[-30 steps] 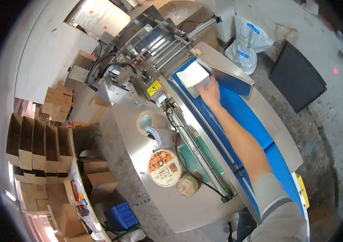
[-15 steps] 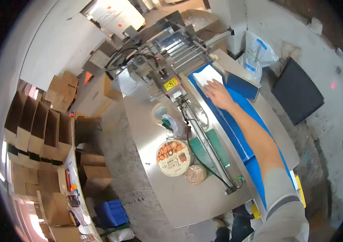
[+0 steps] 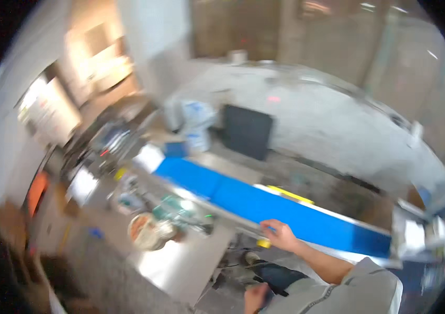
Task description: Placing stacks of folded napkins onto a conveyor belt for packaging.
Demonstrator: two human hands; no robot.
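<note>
My right hand hangs over the near edge of the long blue conveyor belt, its fingers partly curled. A patch of blue shows between the fingers. The picture is smeared, so I cannot make out whether anything is in them. At the lower edge, next to my dark trousers, is my left hand, too blurred for its fingers to be read. A white sheet lies at the far left end of the belt, away from both hands.
Left of the belt, a metal table carries a round tin and a green sheet. A machine stands at its far end. A black panel leans near the wall. White stacks sit at the belt's right end.
The view has swung to the right. My right hand has left the white sheet and drawn back along the belt towards me. My left hand has come into view at the bottom.
</note>
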